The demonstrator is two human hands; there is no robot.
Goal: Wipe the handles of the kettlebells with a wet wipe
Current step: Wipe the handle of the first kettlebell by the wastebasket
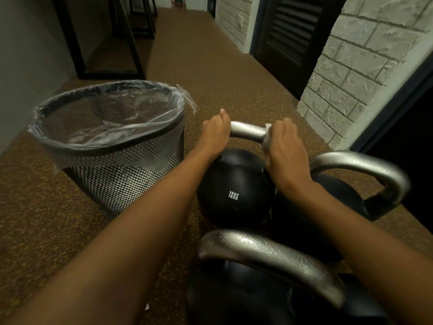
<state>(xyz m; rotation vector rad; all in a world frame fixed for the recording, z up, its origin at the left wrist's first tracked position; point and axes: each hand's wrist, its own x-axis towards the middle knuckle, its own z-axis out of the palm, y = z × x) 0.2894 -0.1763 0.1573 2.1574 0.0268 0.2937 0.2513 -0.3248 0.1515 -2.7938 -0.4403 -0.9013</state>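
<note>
Three black kettlebells with silver handles stand on the floor. The far one, marked 12KG, has its handle gripped at the left end by my left hand. My right hand presses a white wet wipe around the right end of that same handle. A second kettlebell's handle arches to the right, behind my right wrist. The nearest kettlebell's handle is at the bottom, between my forearms.
A black mesh waste bin lined with a clear plastic bag stands on the left, close to my left forearm. Brown speckled flooring runs ahead. A grey brick wall and dark door are on the right; black frames stand far left.
</note>
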